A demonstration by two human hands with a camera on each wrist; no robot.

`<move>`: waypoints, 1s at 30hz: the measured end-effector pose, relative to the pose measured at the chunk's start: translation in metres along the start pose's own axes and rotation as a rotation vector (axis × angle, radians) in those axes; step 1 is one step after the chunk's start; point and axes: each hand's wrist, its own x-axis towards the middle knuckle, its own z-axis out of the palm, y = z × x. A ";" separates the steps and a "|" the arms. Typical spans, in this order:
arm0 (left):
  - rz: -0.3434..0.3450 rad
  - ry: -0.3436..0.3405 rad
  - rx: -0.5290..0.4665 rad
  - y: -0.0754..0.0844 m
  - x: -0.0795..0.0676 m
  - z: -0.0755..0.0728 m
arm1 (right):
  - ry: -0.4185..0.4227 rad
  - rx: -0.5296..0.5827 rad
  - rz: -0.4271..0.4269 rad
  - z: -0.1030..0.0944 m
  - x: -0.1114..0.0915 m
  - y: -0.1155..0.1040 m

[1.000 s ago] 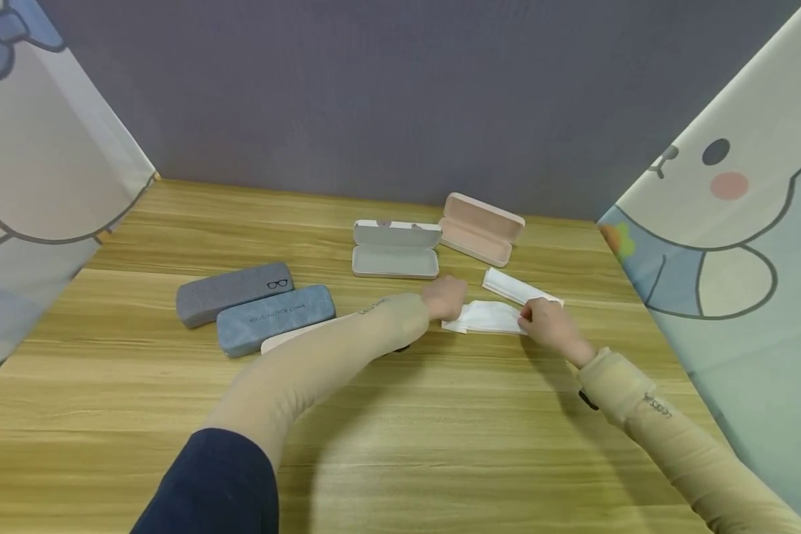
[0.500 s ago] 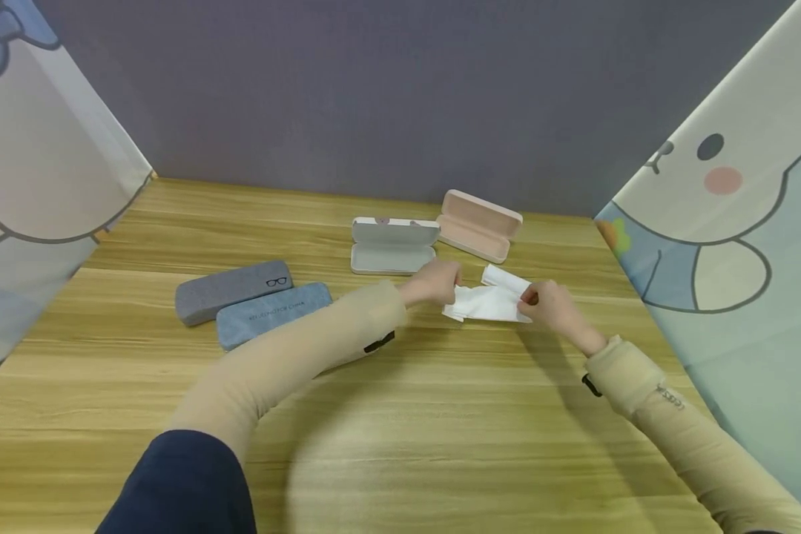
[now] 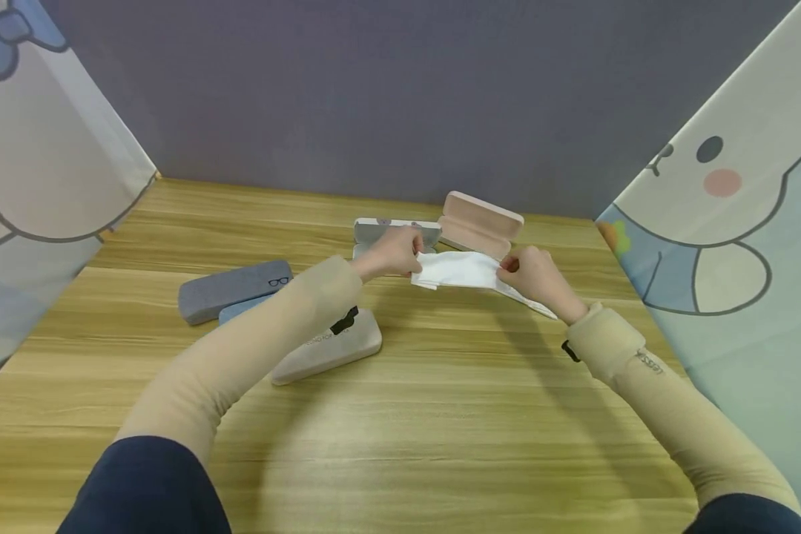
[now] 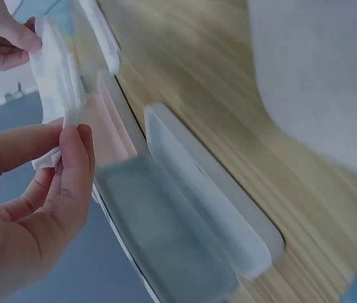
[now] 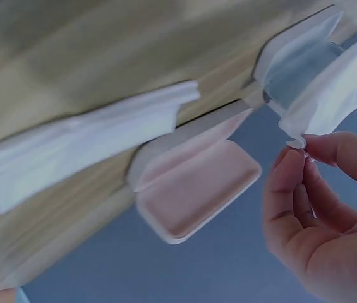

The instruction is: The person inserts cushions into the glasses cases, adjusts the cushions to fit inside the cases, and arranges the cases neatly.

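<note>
A folded white cloth point(image 3: 459, 268) is stretched between both hands, raised over the table. My left hand point(image 3: 395, 252) pinches its left end between thumb and fingers; in the left wrist view the cloth's folded layers point(image 4: 71, 88) show above the fingertips. My right hand point(image 3: 537, 278) pinches the opposite end, seen as a gathered corner in the right wrist view. Behind the left hand stands an open glasses case with a grey inside point(image 4: 172, 227), partly covered in the head view. Beside it an open pink glasses case point(image 3: 477, 219) faces forward. A second folded white cloth point(image 5: 90, 139) lies on the table, partly behind my right hand.
At the left lie a closed grey glasses case point(image 3: 233, 291) and a blue case point(image 3: 239, 306), mostly hidden by my left sleeve. A closed off-white case point(image 3: 340, 345) sits under that forearm. A dark grey panel point(image 3: 374, 104) borders the table's back.
Both hands have lifted the cloth and carried it back and to the left, from the table toward the open grey-lined case. The off-white case has come into fuller view.
</note>
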 end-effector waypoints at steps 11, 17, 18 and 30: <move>-0.105 0.073 -0.087 -0.026 -0.001 -0.025 | 0.027 0.019 -0.037 0.011 0.037 -0.024; -0.149 0.127 -0.103 -0.038 -0.001 -0.032 | 0.006 0.013 -0.022 0.020 0.053 -0.036; -0.160 0.136 -0.096 -0.040 -0.001 -0.033 | -0.001 0.010 -0.016 0.022 0.056 -0.037; -0.265 0.204 0.033 -0.065 0.013 -0.033 | -0.096 0.031 -0.031 0.046 0.081 -0.043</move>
